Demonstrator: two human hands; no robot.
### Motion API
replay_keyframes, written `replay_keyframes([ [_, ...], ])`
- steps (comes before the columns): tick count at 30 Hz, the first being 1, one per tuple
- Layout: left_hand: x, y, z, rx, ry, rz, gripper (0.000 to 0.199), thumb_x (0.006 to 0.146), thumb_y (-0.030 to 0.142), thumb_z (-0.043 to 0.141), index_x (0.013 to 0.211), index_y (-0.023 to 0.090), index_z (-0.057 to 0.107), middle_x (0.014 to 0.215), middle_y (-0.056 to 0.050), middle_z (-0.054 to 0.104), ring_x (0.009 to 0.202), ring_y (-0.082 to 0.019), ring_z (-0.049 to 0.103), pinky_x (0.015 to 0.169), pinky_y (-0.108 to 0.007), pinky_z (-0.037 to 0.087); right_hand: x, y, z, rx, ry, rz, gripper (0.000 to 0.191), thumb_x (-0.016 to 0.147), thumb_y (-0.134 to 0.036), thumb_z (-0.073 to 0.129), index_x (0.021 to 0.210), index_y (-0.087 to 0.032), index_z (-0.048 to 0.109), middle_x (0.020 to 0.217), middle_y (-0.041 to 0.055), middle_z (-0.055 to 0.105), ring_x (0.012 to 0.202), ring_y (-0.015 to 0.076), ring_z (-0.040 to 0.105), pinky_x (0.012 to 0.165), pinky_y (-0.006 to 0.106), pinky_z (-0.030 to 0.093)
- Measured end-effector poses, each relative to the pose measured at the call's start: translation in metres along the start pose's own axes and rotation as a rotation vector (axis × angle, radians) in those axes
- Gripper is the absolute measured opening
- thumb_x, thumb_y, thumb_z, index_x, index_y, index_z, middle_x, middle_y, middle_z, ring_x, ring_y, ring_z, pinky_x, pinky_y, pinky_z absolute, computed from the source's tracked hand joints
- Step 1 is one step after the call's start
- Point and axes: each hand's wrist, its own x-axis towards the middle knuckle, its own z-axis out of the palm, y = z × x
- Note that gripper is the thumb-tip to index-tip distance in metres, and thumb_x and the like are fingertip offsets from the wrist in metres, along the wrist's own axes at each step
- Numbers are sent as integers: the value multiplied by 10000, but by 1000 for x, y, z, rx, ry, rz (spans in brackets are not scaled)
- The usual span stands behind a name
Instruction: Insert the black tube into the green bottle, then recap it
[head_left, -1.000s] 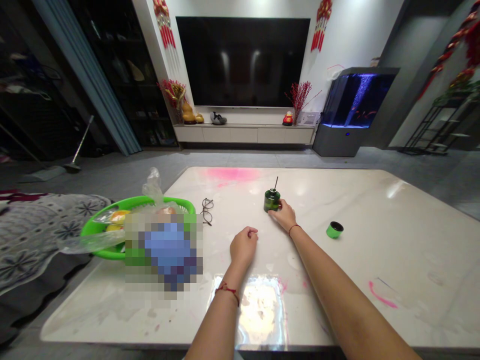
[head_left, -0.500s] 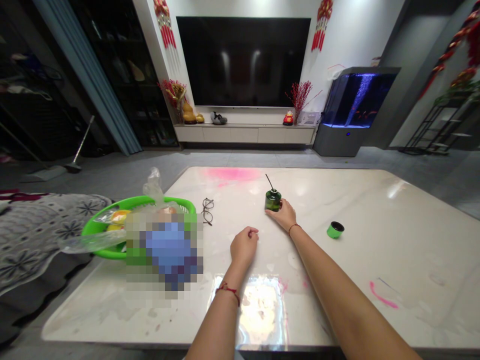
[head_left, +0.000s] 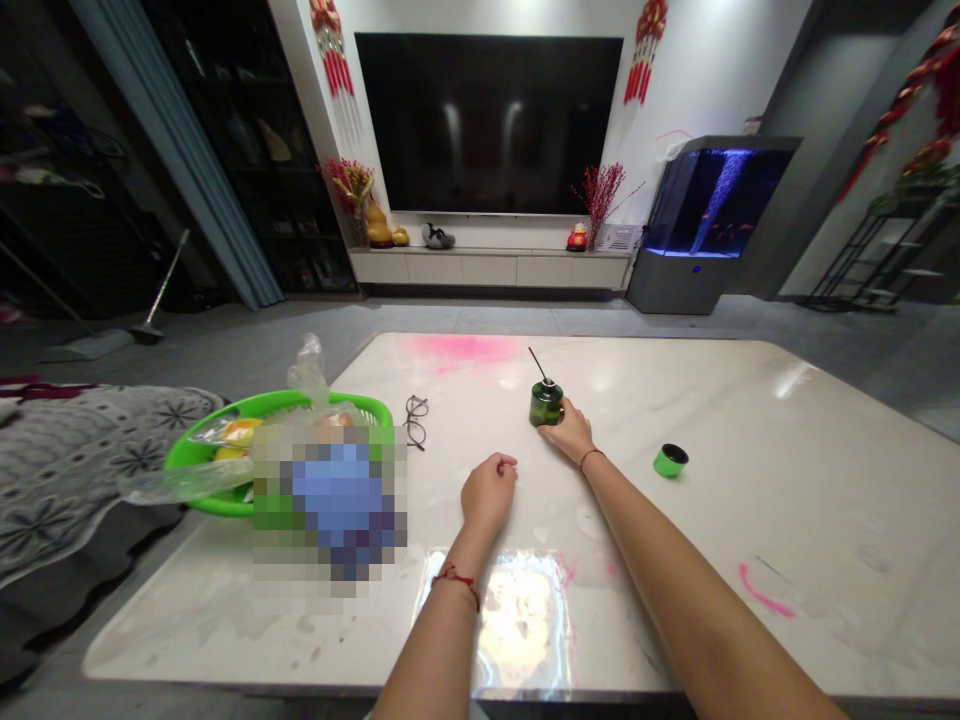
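A dark green glass diffuser bottle (head_left: pixel 545 404) stands upright on the pale table, a thin dark stick (head_left: pixel 537 362) leaning left out of its neck. My right hand (head_left: pixel 571 431) grips the bottle low on its right side, with the thumb towards me and the other fingers partly hidden behind the glass. Nearer to me, my left hand (head_left: pixel 489 491) rests on the tabletop, its fingers curled in and nothing visible in them. To the right of my right forearm lies a small green ring-shaped cap (head_left: pixel 670 461) with a dark inside.
A green basket (head_left: pixel 375 408) with bags and fruit stands at the left, partly pixelated. Eyeglasses (head_left: pixel 415 422) lie between it and the bottle. A shiny clear sheet (head_left: pixel 525 625) is by the near edge of the table (head_left: pixel 750 400). Pink stains mark the surface.
The stick tilts slightly further left. My right thumb has shifted a little to the right and towards me along the bottle's base. My left hand stays put.
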Motion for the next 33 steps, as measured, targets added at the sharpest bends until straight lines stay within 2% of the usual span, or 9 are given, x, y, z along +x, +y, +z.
replay_keyframes([
  [4, 0, -1, 1, 3, 4, 2, 239, 787, 229, 427, 890, 242, 643, 844, 1, 695, 774, -147, 613, 600, -226, 388, 0, 1, -1, -6, -20, 10, 517, 576, -262, 626, 1074, -269, 486, 919, 7, 631, 890, 225, 569, 762, 317, 396],
  [11, 0, 0, 0, -14, 3, 4, 240, 783, 220, 423, 880, 248, 641, 824, 12, 695, 764, -145, 608, 603, -229, 384, 0, 1, 0, 15, -2, 1, 488, 582, -303, 639, 1045, -254, 495, 934, 14, 632, 906, 224, 571, 770, 315, 395],
  [13, 0, 0, 0, -15, 1, -1, 237, 782, 221, 426, 878, 247, 641, 825, 11, 696, 766, -146, 608, 604, -231, 385, 0, 2, 1, 24, 11, -9, 539, 574, -343, 658, 1074, -253, 477, 963, 18, 627, 934, 227, 564, 792, 327, 389],
  [18, 0, 1, 0, -13, -2, -5, 235, 783, 221, 430, 878, 245, 644, 805, 9, 696, 761, -148, 610, 599, -232, 385, 1, 3, 6, 44, 32, -20, 810, 534, -443, 695, 1230, -205, 357, 1064, 67, 597, 997, 241, 535, 839, 346, 364],
  [21, 0, 1, 0, -22, 0, 1, 237, 784, 214, 428, 886, 240, 641, 820, 11, 696, 759, -143, 610, 595, -229, 382, 1, 3, 6, 25, 21, -9, 845, 533, -476, 677, 1259, -215, 332, 1076, 60, 592, 1013, 248, 528, 857, 359, 355],
  [26, -1, 1, 0, -19, 3, -1, 237, 782, 219, 428, 883, 249, 640, 823, 22, 696, 754, -140, 607, 581, -229, 371, 2, 3, 3, 9, -31, -19, 799, 583, -292, 622, 1305, -255, 281, 1111, 35, 594, 1041, 245, 517, 863, 358, 350],
  [28, 0, 1, 1, -19, 7, -1, 237, 782, 226, 427, 884, 253, 640, 821, 25, 697, 759, -141, 608, 583, -230, 371, 1, 2, 1, 5, -41, -24, 747, 589, -240, 595, 1283, -263, 321, 1097, 29, 605, 1030, 244, 521, 851, 349, 356],
  [33, 0, 0, 1, -20, -6, 2, 248, 786, 230, 421, 903, 240, 639, 835, 13, 701, 784, -145, 615, 594, -229, 382, 0, 1, 0, -5, -28, -13, 615, 586, -241, 595, 1178, -255, 430, 1036, 25, 625, 990, 236, 534, 820, 335, 373],
])
